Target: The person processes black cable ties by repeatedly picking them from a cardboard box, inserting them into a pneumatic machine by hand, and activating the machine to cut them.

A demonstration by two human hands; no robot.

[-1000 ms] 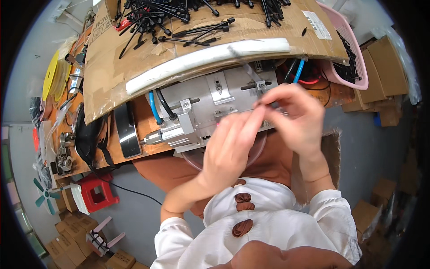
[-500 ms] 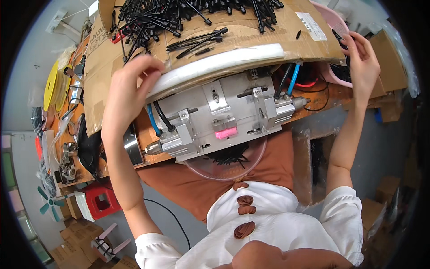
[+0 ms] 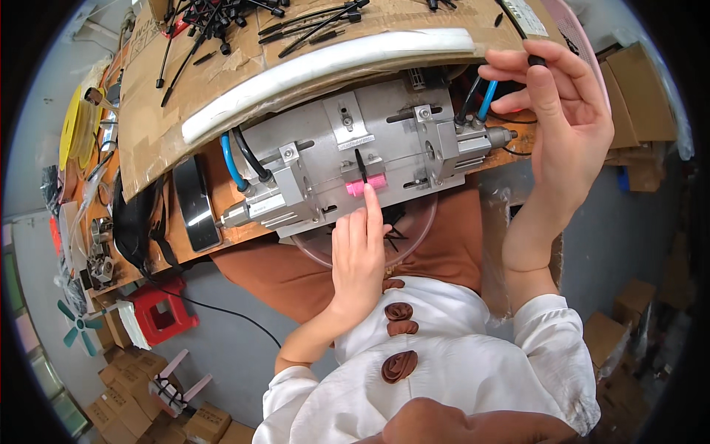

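Observation:
In the middle of the metal fixture (image 3: 259, 148), a thin black rod (image 3: 361, 164) stands against the small pink block (image 3: 357, 186). My left hand (image 3: 357, 255) reaches up from below, its index fingertip touching the rod's near end at the block. The thumb is apart and the other fingers are bent; nothing shows gripped in them. To the right, above the blue hose (image 3: 488, 101), my right hand (image 3: 569, 122) is raised. Its thumb and fingers pinch a black rod with a knobbed end (image 3: 535, 61), whose stem points up and away.
Black rods (image 3: 322, 28) lie on cardboard (image 3: 159, 137) behind a white padded strip (image 3: 325, 70). A phone (image 3: 196, 203) lies left of the fixture. Below it, a clear bowl (image 3: 425, 240) holds black pieces. A pink basket (image 3: 584, 37) stands far right.
My left hand has come from the strip's left end down to the pink block, where a black rod now stands. My right hand has moved inward from the pink basket with a black rod.

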